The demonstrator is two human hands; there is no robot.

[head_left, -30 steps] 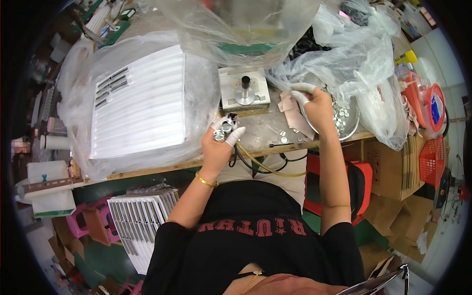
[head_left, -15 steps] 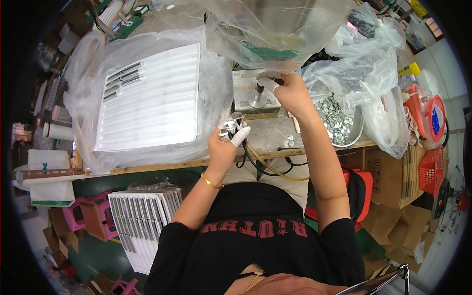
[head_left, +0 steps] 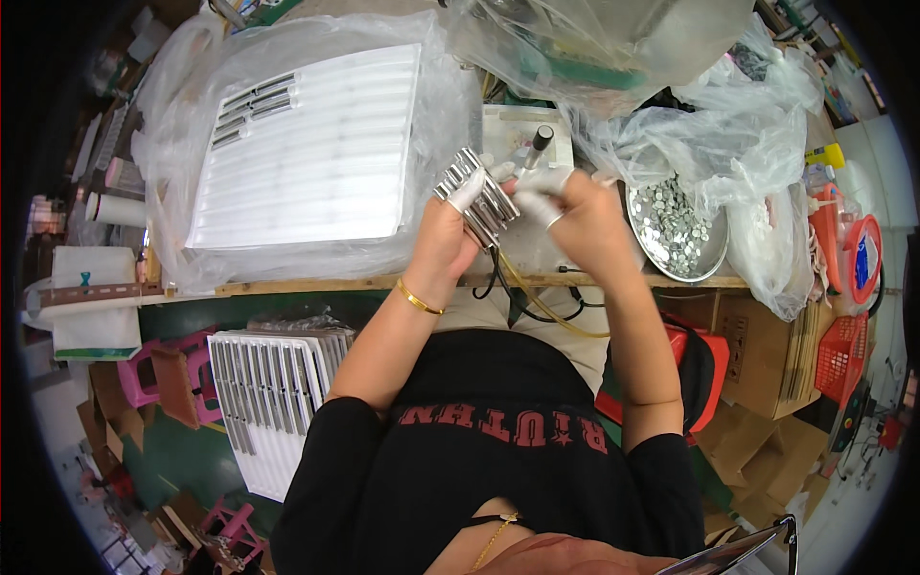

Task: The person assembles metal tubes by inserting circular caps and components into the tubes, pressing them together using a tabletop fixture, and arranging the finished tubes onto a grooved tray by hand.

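Note:
My left hand [head_left: 448, 230] is closed around a bundle of short, shiny metal tubes [head_left: 476, 213], their ends fanned toward the upper left and lower right. White finger covers show on its fingertips. Just right of the bundle, my right hand [head_left: 580, 213] has its covered fingers bent together close to the tubes. They are slightly smeared, and anything pinched in them is hidden. Behind the hands stands a metal post with a black knob [head_left: 542, 137], rising by a pale metal plate [head_left: 508, 117]; no hand is seen gripping the knob.
Left on the bench, a white ridged tray [head_left: 326, 182] holds several metal tubes [head_left: 254, 107] over plastic sheeting. At right is a round metal pan [head_left: 718, 251] of small silvery discs [head_left: 671, 222]. Below the bench stand stacked filled trays [head_left: 273, 402] and cardboard boxes [head_left: 767, 355]. Hoses [head_left: 546, 333] hang in front.
My right hand has left the black-knobbed post and come down-left to the tubes. My left hand has risen slightly and turned, so the bundle now shows lengthwise. The view has shifted.

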